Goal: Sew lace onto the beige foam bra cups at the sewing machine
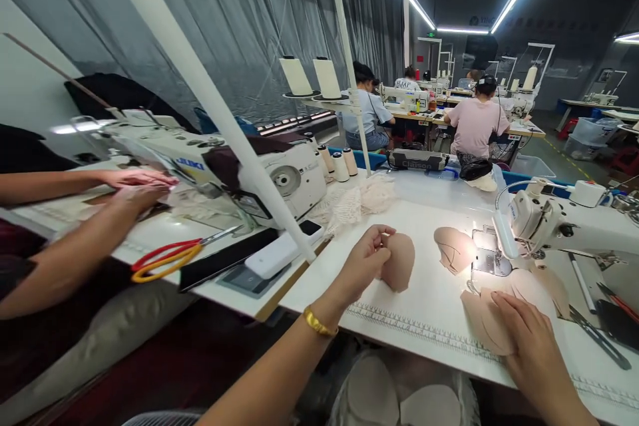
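My left hand (pixel 368 256) pinches the upper left edge of a beige bra cup piece (pixel 401 265) between thumb and fingers, over the white table. My right hand (pixel 530 333) lies with fingers stretched over another beige cup piece (pixel 483 325), its thumb hidden. A third cup piece (pixel 454 247), with slits or seam lines on it, lies left of the lit needle plate (pixel 492 261) of the sewing machine (pixel 564 216). More beige pieces (pixel 532 286) lie beyond my right hand.
A ruler strip (pixel 414 327) runs along the table's front edge. Tweezers (pixel 602 339) lie at right. Below the edge, a plastic bag holds several cups (pixel 372 389). At left, a co-worker's hands (pixel 140 186) work beside red-and-yellow scissors (pixel 170 258); a white pole (pixel 214 106) stands between.
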Demonstrator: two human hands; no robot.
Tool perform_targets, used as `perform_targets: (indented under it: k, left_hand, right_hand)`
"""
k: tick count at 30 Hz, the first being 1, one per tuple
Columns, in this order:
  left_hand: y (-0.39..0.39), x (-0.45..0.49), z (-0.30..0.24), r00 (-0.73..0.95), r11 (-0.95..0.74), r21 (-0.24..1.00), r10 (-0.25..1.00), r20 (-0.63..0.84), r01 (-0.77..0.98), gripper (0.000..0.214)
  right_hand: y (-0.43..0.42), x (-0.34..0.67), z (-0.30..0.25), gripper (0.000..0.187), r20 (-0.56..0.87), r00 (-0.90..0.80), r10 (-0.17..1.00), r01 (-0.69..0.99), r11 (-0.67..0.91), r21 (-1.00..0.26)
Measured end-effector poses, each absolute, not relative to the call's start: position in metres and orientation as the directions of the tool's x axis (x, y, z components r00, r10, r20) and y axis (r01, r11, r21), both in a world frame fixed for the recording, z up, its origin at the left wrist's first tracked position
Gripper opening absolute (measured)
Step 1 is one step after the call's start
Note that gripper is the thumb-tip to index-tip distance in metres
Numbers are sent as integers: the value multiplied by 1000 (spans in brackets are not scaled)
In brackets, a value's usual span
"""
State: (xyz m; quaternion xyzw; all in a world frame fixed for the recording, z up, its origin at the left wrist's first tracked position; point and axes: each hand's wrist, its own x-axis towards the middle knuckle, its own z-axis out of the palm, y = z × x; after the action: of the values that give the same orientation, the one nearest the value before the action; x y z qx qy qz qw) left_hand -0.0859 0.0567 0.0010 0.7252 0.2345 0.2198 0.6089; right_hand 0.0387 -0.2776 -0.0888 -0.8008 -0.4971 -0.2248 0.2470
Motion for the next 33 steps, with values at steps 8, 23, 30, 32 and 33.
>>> perform_targets:
  k: [8, 23, 30, 32, 33]
  left_hand:
    - [18, -83, -7, 890, -599, 800, 349, 291, -27, 37]
    - [-23, -76, -14, 911, 264, 964, 392, -126, 20, 43]
    - [17, -96, -5, 518, -379, 919, 810, 275, 105, 54]
    - [13, -98, -2, 546, -469, 878, 762, 348, 95, 56]
    - [7, -98, -1, 657, -414, 909, 700, 280, 53, 55]
  right_hand:
    - [-265, 31, -66, 48, 764, 373, 527, 926, -266, -270]
    - [-280, 46, -63, 33, 836, 401, 376, 910, -272, -314]
    - [-265, 26, -52, 29, 883, 343, 321, 934, -217, -284]
    - [-256, 20, -49, 32, 892, 318, 321, 945, -181, -272]
    - [-252, 18, -48, 34, 894, 299, 335, 953, -149, -263]
